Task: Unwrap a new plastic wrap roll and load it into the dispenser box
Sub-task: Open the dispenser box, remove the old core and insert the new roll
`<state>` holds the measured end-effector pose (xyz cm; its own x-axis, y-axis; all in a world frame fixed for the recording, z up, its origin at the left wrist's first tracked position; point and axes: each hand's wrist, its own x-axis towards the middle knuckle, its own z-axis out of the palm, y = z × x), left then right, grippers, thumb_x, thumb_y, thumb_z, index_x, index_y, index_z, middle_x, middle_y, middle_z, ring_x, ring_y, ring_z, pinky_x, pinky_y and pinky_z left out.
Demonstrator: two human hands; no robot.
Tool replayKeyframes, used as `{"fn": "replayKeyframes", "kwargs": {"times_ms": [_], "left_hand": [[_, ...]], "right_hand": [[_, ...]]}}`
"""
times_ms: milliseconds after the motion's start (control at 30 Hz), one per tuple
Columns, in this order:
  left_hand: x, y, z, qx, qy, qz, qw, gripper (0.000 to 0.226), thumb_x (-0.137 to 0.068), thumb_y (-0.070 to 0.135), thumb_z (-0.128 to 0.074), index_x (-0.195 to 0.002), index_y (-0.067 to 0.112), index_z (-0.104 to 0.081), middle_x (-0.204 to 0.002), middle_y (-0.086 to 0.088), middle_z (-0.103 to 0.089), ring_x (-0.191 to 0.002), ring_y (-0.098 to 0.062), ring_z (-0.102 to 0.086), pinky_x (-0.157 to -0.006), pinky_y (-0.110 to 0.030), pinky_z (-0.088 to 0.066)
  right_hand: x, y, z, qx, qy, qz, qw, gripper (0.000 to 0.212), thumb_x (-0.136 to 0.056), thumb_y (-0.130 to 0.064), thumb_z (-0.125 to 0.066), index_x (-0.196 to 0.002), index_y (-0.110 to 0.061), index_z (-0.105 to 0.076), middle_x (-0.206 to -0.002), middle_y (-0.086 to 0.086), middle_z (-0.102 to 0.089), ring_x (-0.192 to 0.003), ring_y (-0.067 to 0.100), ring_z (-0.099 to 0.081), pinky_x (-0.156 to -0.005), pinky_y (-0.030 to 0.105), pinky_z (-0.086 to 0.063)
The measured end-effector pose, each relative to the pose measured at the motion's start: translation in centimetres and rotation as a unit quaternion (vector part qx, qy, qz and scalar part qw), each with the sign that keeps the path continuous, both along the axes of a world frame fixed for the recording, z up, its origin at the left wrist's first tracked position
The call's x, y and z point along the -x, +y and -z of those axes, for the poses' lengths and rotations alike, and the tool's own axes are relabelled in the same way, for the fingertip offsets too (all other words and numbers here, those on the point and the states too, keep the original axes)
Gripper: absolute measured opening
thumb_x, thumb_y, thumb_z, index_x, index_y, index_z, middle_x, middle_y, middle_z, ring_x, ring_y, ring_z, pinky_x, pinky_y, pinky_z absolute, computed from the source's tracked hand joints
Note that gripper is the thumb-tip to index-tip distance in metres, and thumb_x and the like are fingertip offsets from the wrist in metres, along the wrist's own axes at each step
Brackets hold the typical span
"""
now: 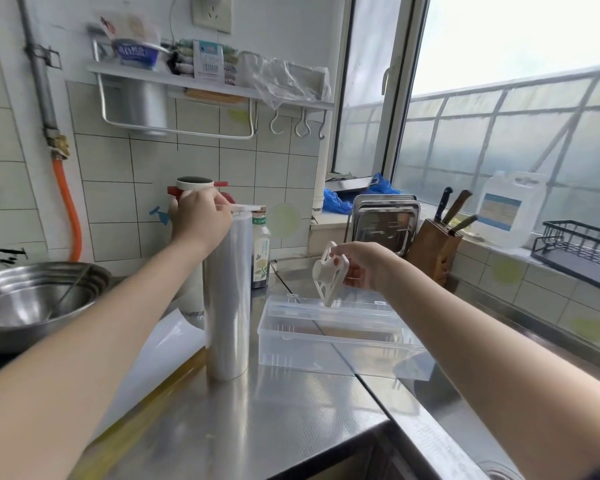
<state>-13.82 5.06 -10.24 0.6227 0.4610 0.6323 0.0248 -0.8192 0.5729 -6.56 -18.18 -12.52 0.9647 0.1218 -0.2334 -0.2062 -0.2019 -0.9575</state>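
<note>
A tall plastic wrap roll stands upright on the steel counter. My left hand rests on its top end, fingers closed around a white piece fitted there. To the right lies the clear plastic dispenser box, open, lid tipped back. My right hand hovers above the box's far edge, pinching a white plastic end piece that hangs down toward the box.
Stacked steel bowls sit at the left, a white sheet lies under my left arm. A drink bottle stands behind the roll. Steel trays, a knife block, a jug and a black rack line the right.
</note>
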Motion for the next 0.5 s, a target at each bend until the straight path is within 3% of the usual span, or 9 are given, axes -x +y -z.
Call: {"fn": "replayKeyframes", "kwargs": {"times_ms": [133,233,300,367,433,500], "left_hand": [[0.4,-0.5,0.3,-0.059,0.023,-0.006,0.998,0.028,-0.084,0.002,-0.040,-0.084,0.016,-0.064,-0.107,-0.010,-0.066,-0.118,-0.028,-0.048,-0.114,-0.046,-0.012],[0.8,-1.0,0.0,-0.045,-0.023,-0.002,0.999,0.031,-0.088,0.007,-0.036,-0.079,0.018,-0.064,-0.103,-0.009,-0.069,-0.114,-0.028,-0.051,-0.114,-0.047,-0.013],[0.8,-1.4,-0.6,-0.046,-0.020,-0.011,0.999,0.030,-0.092,0.021,-0.036,-0.087,0.017,-0.065,-0.108,-0.009,-0.068,-0.114,-0.029,-0.050,-0.113,-0.047,-0.018],[0.6,-1.6,-0.9,-0.081,0.076,-0.015,0.994,0.031,-0.091,0.043,-0.043,-0.104,0.023,-0.063,-0.124,-0.006,-0.061,-0.127,-0.027,-0.041,-0.113,-0.052,-0.017],[0.4,-1.8,-1.0,-0.128,0.184,-0.005,0.974,0.051,-0.081,0.059,-0.054,-0.122,0.029,-0.056,-0.141,-0.002,-0.048,-0.139,-0.027,-0.025,-0.114,-0.057,-0.009],[0.2,-2.0,-0.8,-0.177,0.205,-0.018,0.962,0.065,-0.074,0.066,-0.058,-0.126,0.029,-0.053,-0.144,-0.001,-0.043,-0.140,-0.031,-0.022,-0.114,-0.059,-0.009]], "right_hand": [[-0.1,-0.1,0.0,0.000,0.000,-0.001,1.000,0.011,-0.086,-0.012,-0.066,-0.082,-0.005,-0.059,-0.075,0.008,-0.062,-0.065,0.018,-0.059,-0.055,0.028,-0.050],[-0.2,-0.4,0.4,-0.004,0.004,0.002,1.000,0.012,-0.085,-0.011,-0.066,-0.081,-0.005,-0.058,-0.076,0.009,-0.063,-0.066,0.018,-0.060,-0.057,0.028,-0.051],[-0.2,-0.6,0.6,-0.006,0.005,0.004,1.000,0.012,-0.085,-0.010,-0.066,-0.078,-0.005,-0.057,-0.075,0.009,-0.062,-0.066,0.018,-0.059,-0.060,0.029,-0.052],[-0.2,-0.7,0.8,-0.005,0.008,0.003,1.000,0.013,-0.085,-0.009,-0.066,-0.078,-0.005,-0.057,-0.074,0.009,-0.061,-0.066,0.018,-0.059,-0.062,0.030,-0.052],[-0.2,-0.8,0.9,-0.005,0.009,0.003,1.000,0.014,-0.085,-0.010,-0.066,-0.077,-0.005,-0.056,-0.074,0.009,-0.061,-0.066,0.018,-0.059,-0.060,0.030,-0.052],[-0.3,-0.9,0.9,-0.007,0.010,0.007,1.000,0.014,-0.085,-0.010,-0.067,-0.078,-0.005,-0.056,-0.073,0.009,-0.062,-0.065,0.018,-0.059,-0.059,0.029,-0.052]]}}
